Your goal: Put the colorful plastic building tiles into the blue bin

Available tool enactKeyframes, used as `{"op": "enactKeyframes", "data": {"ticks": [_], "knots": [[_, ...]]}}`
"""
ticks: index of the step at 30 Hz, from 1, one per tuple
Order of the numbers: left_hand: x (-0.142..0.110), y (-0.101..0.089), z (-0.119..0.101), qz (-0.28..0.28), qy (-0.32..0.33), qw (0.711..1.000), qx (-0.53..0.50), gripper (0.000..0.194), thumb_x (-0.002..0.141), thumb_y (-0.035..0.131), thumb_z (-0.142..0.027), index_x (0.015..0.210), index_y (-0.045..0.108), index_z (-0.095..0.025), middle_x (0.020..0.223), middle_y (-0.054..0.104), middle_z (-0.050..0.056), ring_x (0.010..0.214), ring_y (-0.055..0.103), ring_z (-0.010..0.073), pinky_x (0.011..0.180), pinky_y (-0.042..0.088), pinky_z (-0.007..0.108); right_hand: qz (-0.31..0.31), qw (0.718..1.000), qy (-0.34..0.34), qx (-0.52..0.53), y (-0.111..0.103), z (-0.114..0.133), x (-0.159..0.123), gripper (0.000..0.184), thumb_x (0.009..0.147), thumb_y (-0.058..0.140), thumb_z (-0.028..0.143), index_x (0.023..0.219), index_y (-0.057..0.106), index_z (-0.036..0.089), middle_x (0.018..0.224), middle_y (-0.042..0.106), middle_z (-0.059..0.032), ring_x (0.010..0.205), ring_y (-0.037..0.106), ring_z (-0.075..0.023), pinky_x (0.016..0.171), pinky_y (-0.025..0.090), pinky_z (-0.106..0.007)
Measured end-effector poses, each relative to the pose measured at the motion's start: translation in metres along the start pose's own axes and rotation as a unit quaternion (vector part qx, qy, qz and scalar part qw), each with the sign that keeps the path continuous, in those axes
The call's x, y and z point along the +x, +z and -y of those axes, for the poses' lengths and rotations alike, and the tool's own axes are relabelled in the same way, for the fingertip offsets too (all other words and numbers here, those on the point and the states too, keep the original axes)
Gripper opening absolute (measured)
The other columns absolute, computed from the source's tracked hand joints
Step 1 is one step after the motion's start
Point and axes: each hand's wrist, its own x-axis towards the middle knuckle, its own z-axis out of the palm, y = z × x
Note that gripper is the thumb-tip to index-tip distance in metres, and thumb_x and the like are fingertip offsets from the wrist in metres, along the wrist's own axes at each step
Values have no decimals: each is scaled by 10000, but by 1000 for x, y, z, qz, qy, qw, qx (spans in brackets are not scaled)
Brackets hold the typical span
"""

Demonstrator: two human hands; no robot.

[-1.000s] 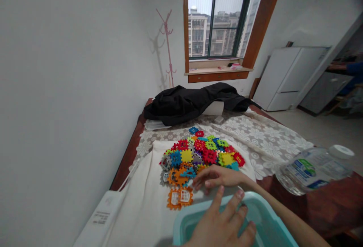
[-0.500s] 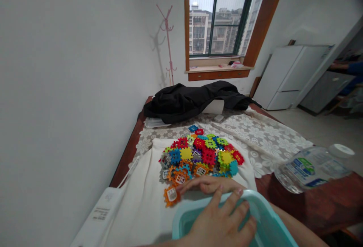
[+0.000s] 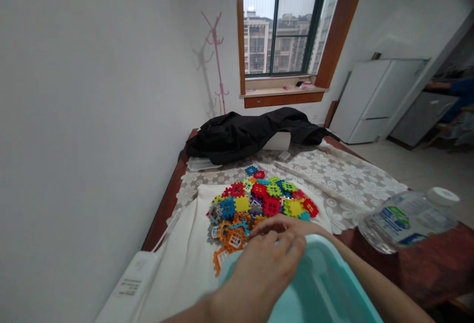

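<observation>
A pile of colourful interlocking plastic building pieces (image 3: 272, 206) lies on a white cloth. My left hand (image 3: 261, 263) rests over the far rim of a light-teal plastic basin (image 3: 321, 242), its fingers curled over the edge. Beyond the rim, my right hand (image 3: 281, 223) reaches across from the right with its fingers stretched against the near side of the pile, tips partly hidden behind the left hand. An orange window piece (image 3: 219, 259) sits beside the basin's left corner, partly covered by it. What shows of the basin's inside holds no pieces.
A clear plastic bottle (image 3: 405, 219) with a white cap leans into view at right. Black fabric (image 3: 255, 133) lies across the table's far end. A white boxy object (image 3: 129, 283) is at left, near the wall. A person's blue sleeve (image 3: 461, 93) shows far right.
The basin's far rim has tilted and moved left, now covering part of the orange piece. My left hand has curled over the rim; my right hand has moved up onto the pile's near edge.
</observation>
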Motion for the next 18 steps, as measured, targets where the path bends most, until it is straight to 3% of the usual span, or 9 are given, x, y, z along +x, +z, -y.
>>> {"op": "enactKeyframes", "data": {"ticks": [2, 5, 7, 9, 11, 12, 15, 18], "knots": [[3, -15, 10, 21, -14, 999, -25, 444, 1007, 462, -81, 1435, 534, -174, 1350, 689, 131, 1149, 692, 266, 879, 593, 386, -72, 997, -19, 17, -10, 0, -4, 427, 920, 793, 441, 1274, 739, 207, 1293, 759, -101, 1177, 720, -259, 1047, 554, -390], [5, -38, 24, 63, -54, 996, -39, 342, 1027, 497, -140, 1361, 552, -191, 1300, 704, 98, 1095, 709, 266, 833, 597, 376, -248, 965, -85, -20, -25, 3, -10, 397, 951, 744, 465, 1272, 722, 232, 1105, 811, -79, 820, 758, -189, 707, 589, -292], [4, -48, 31, 85, -101, 991, -26, 286, 1026, 565, -231, 1310, 574, -193, 1253, 713, 99, 1089, 713, 301, 830, 597, 402, -356, 915, -120, -147, -32, 6, -12, 315, 983, 691, 470, 1192, 742, 240, 944, 805, -57, 706, 716, -186, 628, 556, -296], [2, -49, 36, 113, -141, 983, -13, 266, 1016, 606, -278, 1264, 597, -183, 1218, 727, 114, 1079, 724, 326, 841, 597, 419, -425, 836, -130, -321, -38, 9, -13, 244, 1005, 647, 434, 1074, 774, 237, 907, 791, -68, 799, 720, -227, 744, 577, -362], [2, -45, 39, 153, -161, 975, -9, 233, 1026, 581, -260, 1237, 614, -166, 1167, 754, 127, 1034, 748, 333, 838, 598, 425, -427, 770, -124, -458, -43, 10, -13, 255, 1006, 630, 421, 1074, 781, 227, 1035, 791, -108, 981, 718, -277, 910, 563, -445], [2, -41, 40, 169, -163, 972, -9, 217, 1036, 551, -243, 1224, 620, -158, 1136, 767, 129, 1008, 759, 336, 830, 599, 426, -407, 753, -113, -505, -44, 9, -12, 293, 996, 637, 435, 1143, 772, 221, 1132, 781, -130, 1069, 703, -302, 972, 543, -482], [8, -30, 39, 173, -155, 973, -14, 195, 1039, 508, -220, 1177, 623, -144, 1108, 782, 139, 989, 772, 337, 816, 597, 412, -324, 728, -58, -602, -49, 2, -9, 546, 904, 739, 530, 1344, 704, 209, 1379, 701, -170, 1263, 627, -375, 1090, 464, -579], [12, -25, 37, 158, -142, 977, -24, 172, 1027, 513, -225, 1138, 625, -158, 1076, 790, 131, 969, 779, 332, 799, 596, 398, -273, 714, -19, -644, -52, -7, -6, 625, 851, 789, 565, 1357, 695, 212, 1404, 688, -162, 1295, 600, -391, 1130, 410, -609]]}}
